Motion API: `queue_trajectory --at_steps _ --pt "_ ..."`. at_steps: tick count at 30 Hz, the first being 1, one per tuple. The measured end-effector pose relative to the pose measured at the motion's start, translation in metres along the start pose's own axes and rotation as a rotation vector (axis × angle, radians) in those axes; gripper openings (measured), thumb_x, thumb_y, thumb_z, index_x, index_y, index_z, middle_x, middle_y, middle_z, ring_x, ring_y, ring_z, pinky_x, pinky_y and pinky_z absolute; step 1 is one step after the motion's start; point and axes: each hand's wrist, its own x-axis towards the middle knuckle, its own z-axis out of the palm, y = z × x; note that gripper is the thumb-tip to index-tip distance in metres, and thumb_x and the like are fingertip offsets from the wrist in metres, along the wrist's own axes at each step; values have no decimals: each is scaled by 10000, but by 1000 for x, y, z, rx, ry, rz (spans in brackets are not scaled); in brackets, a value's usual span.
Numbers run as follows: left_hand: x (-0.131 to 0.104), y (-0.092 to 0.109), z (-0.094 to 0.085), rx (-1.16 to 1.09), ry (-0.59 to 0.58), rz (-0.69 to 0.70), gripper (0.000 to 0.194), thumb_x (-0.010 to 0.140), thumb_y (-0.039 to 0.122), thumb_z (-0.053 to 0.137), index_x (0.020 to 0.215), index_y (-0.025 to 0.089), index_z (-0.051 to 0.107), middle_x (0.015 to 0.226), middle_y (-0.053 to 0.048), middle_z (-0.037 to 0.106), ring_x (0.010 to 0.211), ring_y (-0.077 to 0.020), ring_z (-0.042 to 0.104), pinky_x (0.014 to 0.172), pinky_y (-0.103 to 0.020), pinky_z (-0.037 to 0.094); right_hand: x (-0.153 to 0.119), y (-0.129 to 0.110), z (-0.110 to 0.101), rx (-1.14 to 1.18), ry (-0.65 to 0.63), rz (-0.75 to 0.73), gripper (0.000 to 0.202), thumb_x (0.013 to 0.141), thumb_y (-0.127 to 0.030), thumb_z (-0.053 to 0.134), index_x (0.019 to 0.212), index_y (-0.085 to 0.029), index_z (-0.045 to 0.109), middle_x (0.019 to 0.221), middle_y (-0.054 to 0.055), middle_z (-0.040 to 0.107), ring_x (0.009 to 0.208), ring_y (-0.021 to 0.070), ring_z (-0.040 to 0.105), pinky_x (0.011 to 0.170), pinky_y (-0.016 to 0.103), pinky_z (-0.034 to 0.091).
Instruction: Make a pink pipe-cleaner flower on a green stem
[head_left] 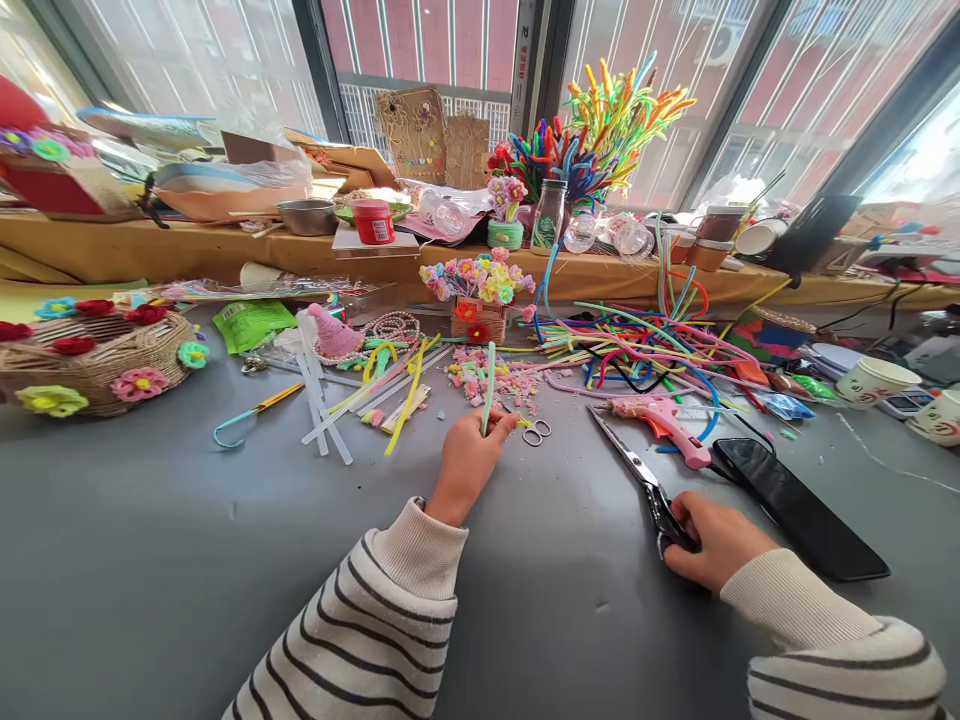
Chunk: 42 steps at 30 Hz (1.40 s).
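Note:
Pinched in the fingers of my left hand (463,465) is a short pale green pipe cleaner (490,378), which points up and away from me. My right hand (718,540) is closed round the black handles of large scissors (636,462). Their blades look closed together and point to the far left, low over the table. Just right of my left hand's fingertips lie small scissors (537,433) with silver finger loops. Behind the pipe cleaner are colourful cut bits (495,372) in a loose heap, and a small flower basket (478,322).
A pink glue gun (667,425) and a black phone (799,510) lie near my right hand. Loose pipe cleaners (622,345) spread behind them. On the left are glue sticks (315,400) and a woven basket (97,370) with flowers. A crowded ledge (247,250) runs along the back.

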Motion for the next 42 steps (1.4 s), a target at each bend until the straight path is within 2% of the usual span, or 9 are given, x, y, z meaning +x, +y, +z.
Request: queue_trajectory --at_steps 3,6,8,11,13,17,23,29,42 --pt "-1 1 0 -3 1 17 348 655 491 391 588 162 482 454 56 339 427 -64 289 434 -193 236 -3 -6 -3 246 -101 -46 122 540 -280 436 509 -196 353 431 -31 423 434 119 423 430 237 295" --pt "-1 3 0 -12 26 41 339 674 476 370 564 164 441 451 60 341 424 -60 284 439 -191 241 -10 -15 0 784 -264 -23 207 591 -378 418 530 -182 400 458 -36 448 395 91 442 414 224 341" --pt "-1 4 -1 -17 40 51 331 684 464 360 558 165 426 452 61 343 425 -60 285 446 -190 249 -16 -23 3 1077 -377 69 316 595 -471 453 530 -164 415 475 -21 479 399 93 482 398 217 373" --pt "-1 5 -1 -15 66 57 321 686 456 364 563 167 431 456 61 354 427 -60 295 456 -190 260 -24 -40 8 1258 -390 132 372 554 -491 556 564 -123 497 560 36 554 514 130 560 481 227 440" --pt "-1 5 -1 -16 92 58 312 681 453 375 574 169 446 458 60 369 428 -62 311 458 -191 266 -29 -51 9 1329 -401 102 399 542 -501 573 620 -113 525 660 86 598 614 171 584 552 262 465" --pt "-1 5 -1 -40 141 64 284 673 431 400 590 167 465 459 56 400 421 -63 335 459 -193 280 -37 -66 11 1387 -422 -81 479 449 -520 628 685 -116 527 790 132 597 758 233 574 693 331 449" --pt "-1 6 -1 -58 146 78 258 674 405 411 588 166 453 479 50 415 436 -64 356 466 -190 291 -43 -74 14 1415 -507 -212 613 422 -662 527 732 -134 491 816 138 567 759 244 560 694 381 419" --pt "-2 7 -1 -44 136 73 252 679 394 405 572 167 432 471 53 399 430 -60 338 472 -189 288 -45 -76 12 1445 -587 -301 596 442 -664 512 732 -146 459 808 119 537 768 235 546 689 371 411" --pt "0 4 0 -11 79 95 256 679 381 396 543 166 416 453 58 373 418 -57 310 456 -193 265 -41 -87 18 1446 -523 -275 577 424 -660 529 673 -153 408 751 102 537 712 227 562 641 357 426"
